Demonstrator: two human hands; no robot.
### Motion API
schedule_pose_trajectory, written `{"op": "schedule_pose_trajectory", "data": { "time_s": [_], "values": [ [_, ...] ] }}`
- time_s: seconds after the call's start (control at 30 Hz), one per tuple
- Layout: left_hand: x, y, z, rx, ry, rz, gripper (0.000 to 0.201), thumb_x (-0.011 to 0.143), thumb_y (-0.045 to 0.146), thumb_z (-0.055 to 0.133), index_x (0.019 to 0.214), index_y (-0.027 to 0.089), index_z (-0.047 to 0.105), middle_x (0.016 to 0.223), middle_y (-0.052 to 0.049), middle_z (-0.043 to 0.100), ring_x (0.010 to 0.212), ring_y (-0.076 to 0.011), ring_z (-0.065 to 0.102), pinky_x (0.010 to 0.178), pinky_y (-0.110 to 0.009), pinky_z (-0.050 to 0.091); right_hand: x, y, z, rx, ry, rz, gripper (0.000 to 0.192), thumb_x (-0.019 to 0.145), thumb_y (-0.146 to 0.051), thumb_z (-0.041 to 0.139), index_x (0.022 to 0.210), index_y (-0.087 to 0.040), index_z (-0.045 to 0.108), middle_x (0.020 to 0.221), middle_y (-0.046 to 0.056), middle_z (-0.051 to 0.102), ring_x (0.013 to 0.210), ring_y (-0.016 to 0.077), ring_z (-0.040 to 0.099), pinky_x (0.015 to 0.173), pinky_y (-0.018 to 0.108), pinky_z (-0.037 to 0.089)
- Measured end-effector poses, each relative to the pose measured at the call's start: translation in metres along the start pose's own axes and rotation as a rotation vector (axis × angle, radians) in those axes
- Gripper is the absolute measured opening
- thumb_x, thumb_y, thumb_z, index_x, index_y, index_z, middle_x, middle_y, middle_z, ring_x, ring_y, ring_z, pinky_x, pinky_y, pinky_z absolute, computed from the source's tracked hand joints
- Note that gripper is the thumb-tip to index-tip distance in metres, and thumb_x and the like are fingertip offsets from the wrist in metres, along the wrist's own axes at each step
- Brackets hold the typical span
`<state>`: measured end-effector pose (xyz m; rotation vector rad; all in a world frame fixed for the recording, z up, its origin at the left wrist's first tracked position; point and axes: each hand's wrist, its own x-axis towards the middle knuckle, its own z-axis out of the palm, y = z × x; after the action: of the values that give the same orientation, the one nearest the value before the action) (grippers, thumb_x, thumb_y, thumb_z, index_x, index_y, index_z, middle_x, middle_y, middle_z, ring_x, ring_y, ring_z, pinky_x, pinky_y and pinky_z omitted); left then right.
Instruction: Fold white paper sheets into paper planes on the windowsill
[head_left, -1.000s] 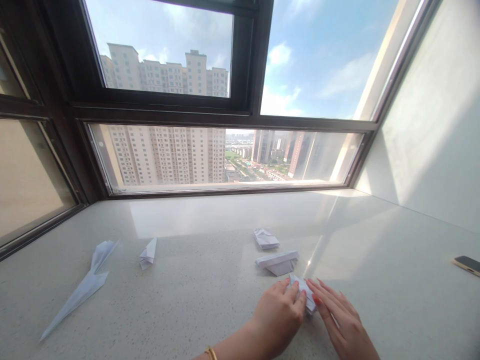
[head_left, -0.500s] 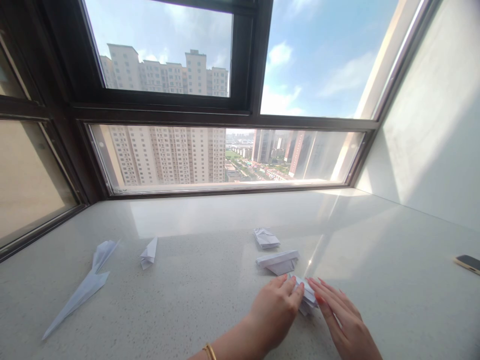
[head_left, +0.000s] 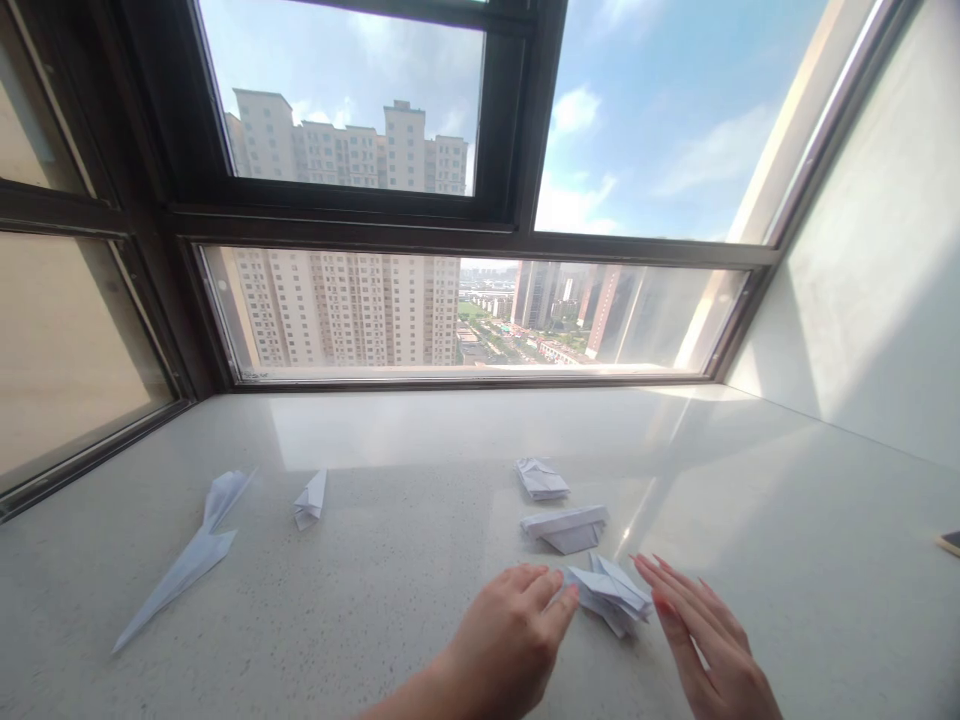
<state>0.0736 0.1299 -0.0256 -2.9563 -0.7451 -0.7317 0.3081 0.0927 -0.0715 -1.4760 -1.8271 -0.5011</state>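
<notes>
A small folded white paper piece [head_left: 611,594] lies on the pale stone sill [head_left: 405,590] between my hands. My left hand [head_left: 510,640] hovers just left of it, fingers apart, its fingertips close to the paper's left edge. On the paper's right, my right hand [head_left: 709,645] is flat with its fingers spread and holds nothing. Whether either fingertip still touches the paper is unclear.
Beyond lie a folded paper boat shape [head_left: 566,527] and a smaller folded piece [head_left: 541,479]. A long paper plane [head_left: 187,555] and a small folded figure [head_left: 310,499] lie at the left. A phone [head_left: 950,542] pokes in at the right edge. Dark window frames [head_left: 517,120] rise behind.
Both hands have come off the folded paper and drawn apart; it now lies uncovered and has sprung partly open. The view has shifted slightly left.
</notes>
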Motion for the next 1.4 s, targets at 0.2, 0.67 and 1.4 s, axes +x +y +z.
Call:
{"op": "schedule_pose_trajectory", "data": {
  "time_s": [0.2, 0.67, 1.4],
  "values": [
    [-0.051, -0.039, -0.049, -0.006, 0.053, -0.368, 0.037, 0.077, 0.008, 0.039, 0.107, 0.022, 0.054, 0.108, -0.004, 0.061, 0.094, -0.0184, 0.056, 0.084, -0.036, 0.045, 0.02, -0.033, -0.004, 0.038, -0.049, -0.226, 0.04, 0.083, -0.027, 0.042, 0.122, -0.021, 0.045, 0.118, 0.005, 0.056, 0.113, 0.0233, 0.047, 0.097, 0.039, 0.031],
    [-0.114, -0.173, -0.074, 0.2, 0.205, -1.174, 0.049, 0.076, 0.032, 0.049, 0.121, 0.016, 0.041, 0.135, -0.018, 0.033, 0.123, -0.0342, 0.029, 0.094, -0.049, 0.029, 0.079, -0.172, 0.034, 0.481, -0.608, -0.269, 0.035, 0.08, -0.019, 0.046, 0.113, -0.016, 0.055, 0.115, 0.011, 0.058, 0.108, 0.0241, 0.051, 0.091, 0.041, 0.042],
    [-0.084, -0.085, -0.077, -1.374, 0.383, -0.923, 0.035, 0.067, 0.021, 0.062, 0.101, 0.013, 0.062, 0.099, -0.01, 0.065, 0.089, -0.0178, 0.057, 0.083, -0.031, 0.04, 0.073, -0.168, 0.062, 1.43, -0.493, 0.622, 0.058, 0.075, -0.051, 0.051, 0.121, -0.019, 0.036, 0.101, 0.011, 0.057, 0.082, 0.02, 0.062, 0.073, 0.038, 0.05]
  ]
}}
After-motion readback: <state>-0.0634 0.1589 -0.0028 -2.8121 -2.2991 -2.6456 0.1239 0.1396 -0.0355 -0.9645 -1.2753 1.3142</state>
